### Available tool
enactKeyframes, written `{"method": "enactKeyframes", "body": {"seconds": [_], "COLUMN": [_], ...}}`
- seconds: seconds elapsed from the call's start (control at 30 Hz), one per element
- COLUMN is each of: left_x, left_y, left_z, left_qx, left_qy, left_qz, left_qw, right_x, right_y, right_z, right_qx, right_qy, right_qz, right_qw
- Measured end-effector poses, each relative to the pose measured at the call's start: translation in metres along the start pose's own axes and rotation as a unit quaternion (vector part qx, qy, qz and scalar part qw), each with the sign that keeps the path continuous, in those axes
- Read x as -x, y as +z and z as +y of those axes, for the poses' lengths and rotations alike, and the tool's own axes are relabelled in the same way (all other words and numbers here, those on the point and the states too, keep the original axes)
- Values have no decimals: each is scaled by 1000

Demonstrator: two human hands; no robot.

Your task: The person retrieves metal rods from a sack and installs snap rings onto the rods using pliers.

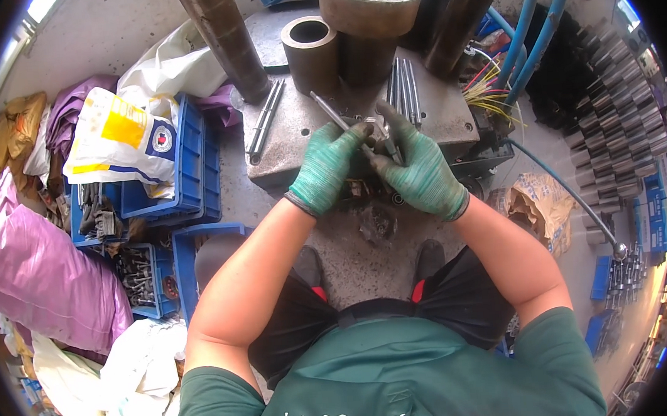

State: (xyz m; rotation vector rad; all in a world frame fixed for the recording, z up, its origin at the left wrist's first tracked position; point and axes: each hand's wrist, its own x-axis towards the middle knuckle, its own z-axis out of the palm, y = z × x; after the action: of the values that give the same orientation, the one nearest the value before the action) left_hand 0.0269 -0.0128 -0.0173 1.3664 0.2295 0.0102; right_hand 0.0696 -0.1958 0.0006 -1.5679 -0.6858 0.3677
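Both my hands wear green knit gloves with dark, stained fingertips and meet over the front edge of a steel press bed (pixel 439 115). My left hand (pixel 321 170) is closed around a slim metal rod (pixel 330 109), which slants up and left out of the fingers. Beside it my right hand (pixel 424 172) grips a small shiny metal part (pixel 393 151) between thumb and fingers; its exact kind is partly hidden. On the bed, a few loose metal rods (pixel 265 120) lie to the left, and a bundle of several rods (pixel 404 93) lies to the right.
Behind the hands stand a hollow steel cylinder (pixel 311 64), a heavy round block (pixel 372 8) and two thick columns (pixel 227 41). Blue crates (pixel 191 168) and sacks (pixel 44 267) crowd the left. Blue hoses (pixel 530 32) and stacked metal cylinders (pixel 613 111) are at right.
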Motion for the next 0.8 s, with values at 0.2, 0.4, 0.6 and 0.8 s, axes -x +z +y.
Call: {"method": "enactKeyframes", "body": {"seconds": [0.2,0.4,0.6,0.8], "left_x": [-9,-31,-37,-46], "left_y": [-18,-28,-10,-11], "left_z": [20,-7,-1,-8], "left_qx": [-44,-488,-569,-535], "left_qy": [24,209,147,164], "left_qz": [129,139,90,100], "left_qw": [990,836,804,823], "right_x": [-5,-14,-12,-10], "right_y": [-21,-43,-43,-49], "right_z": [-19,-1,4,1], "right_qx": [-117,-344,-434,-483], "right_qy": [118,233,273,291], "right_qz": [80,121,140,134], "right_qw": [983,902,847,815]}}
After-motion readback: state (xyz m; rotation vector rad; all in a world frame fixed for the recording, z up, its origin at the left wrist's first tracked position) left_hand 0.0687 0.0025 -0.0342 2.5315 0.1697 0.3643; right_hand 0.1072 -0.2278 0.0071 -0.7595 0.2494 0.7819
